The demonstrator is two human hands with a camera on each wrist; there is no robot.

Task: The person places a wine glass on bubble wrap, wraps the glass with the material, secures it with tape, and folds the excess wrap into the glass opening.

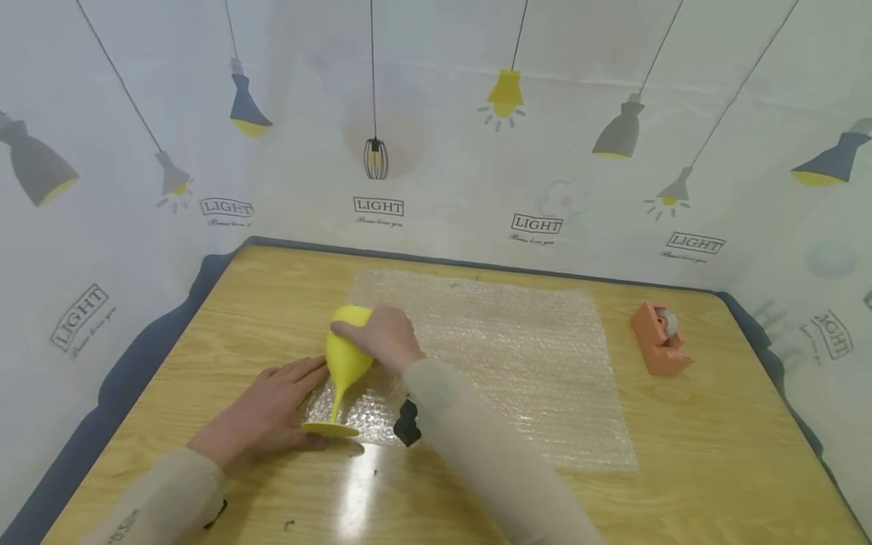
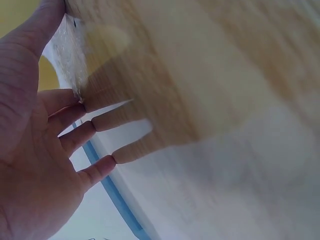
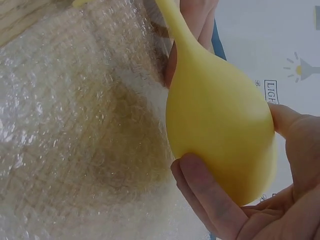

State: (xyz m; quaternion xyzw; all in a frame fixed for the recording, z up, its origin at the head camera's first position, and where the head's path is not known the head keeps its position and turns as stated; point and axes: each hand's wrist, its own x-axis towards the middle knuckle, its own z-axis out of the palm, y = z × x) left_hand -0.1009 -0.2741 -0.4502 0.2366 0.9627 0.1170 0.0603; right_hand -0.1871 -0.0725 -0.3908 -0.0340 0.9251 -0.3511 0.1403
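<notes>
My right hand (image 1: pixel 391 338) grips a yellow goblet (image 1: pixel 346 362) round its bowl, thumb on one side and fingers on the other. The goblet leans slightly, its thin stem and round foot (image 1: pixel 330 430) pointing toward me over the left part of a clear bubble wrap sheet (image 1: pixel 524 363). In the right wrist view the smooth bowl (image 3: pixel 220 120) fills the grasp. My left hand (image 1: pixel 266 409) rests at the sheet's left edge, beside the goblet. Its fingers (image 2: pixel 75 142) are spread and fairly straight, fingertips on the wooden tabletop, with the wrap's edge (image 2: pixel 75 60) near the index finger and thumb.
An orange tape dispenser (image 1: pixel 658 341) with a roll of tape stands right of the sheet on the wooden table (image 1: pixel 715 446). White wall covering printed with lamps (image 1: pixel 450 174) encloses the back and sides, along the table's dark blue border.
</notes>
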